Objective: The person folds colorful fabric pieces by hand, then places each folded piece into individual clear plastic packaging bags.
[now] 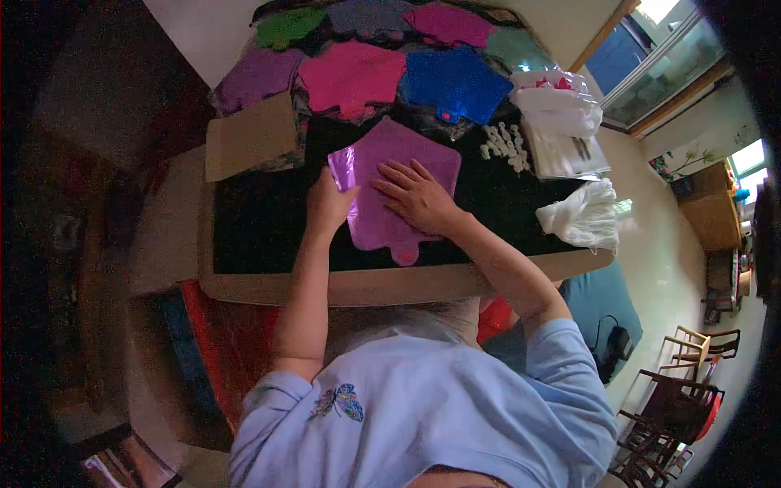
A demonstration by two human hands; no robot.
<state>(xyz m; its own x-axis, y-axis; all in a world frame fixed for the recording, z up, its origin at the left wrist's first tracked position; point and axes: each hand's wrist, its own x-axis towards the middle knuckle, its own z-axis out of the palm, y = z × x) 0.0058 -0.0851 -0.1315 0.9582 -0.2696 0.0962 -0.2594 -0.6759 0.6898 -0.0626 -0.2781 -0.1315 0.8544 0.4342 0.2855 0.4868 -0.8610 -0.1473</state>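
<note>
A flat purple piece [401, 206], pentagon-like with a small rounded tab at its near end, lies on the dark tabletop in front of me. Along its left side runs a shiny strip [345, 167] that reflects light like plastic film or foil. My left hand [328, 203] grips this left edge, thumb on top, the other fingers mostly hidden. My right hand [419, 198] rests flat over the middle of the purple piece, fingers spread.
Similar pieces lie across the far side, among them pink [352, 75], blue [455, 81] and green [290, 28]. A brown cardboard sheet [250, 138] is at left. At right are small white pieces [506, 148], clear plastic bags [561, 122] and a white string bundle [584, 215].
</note>
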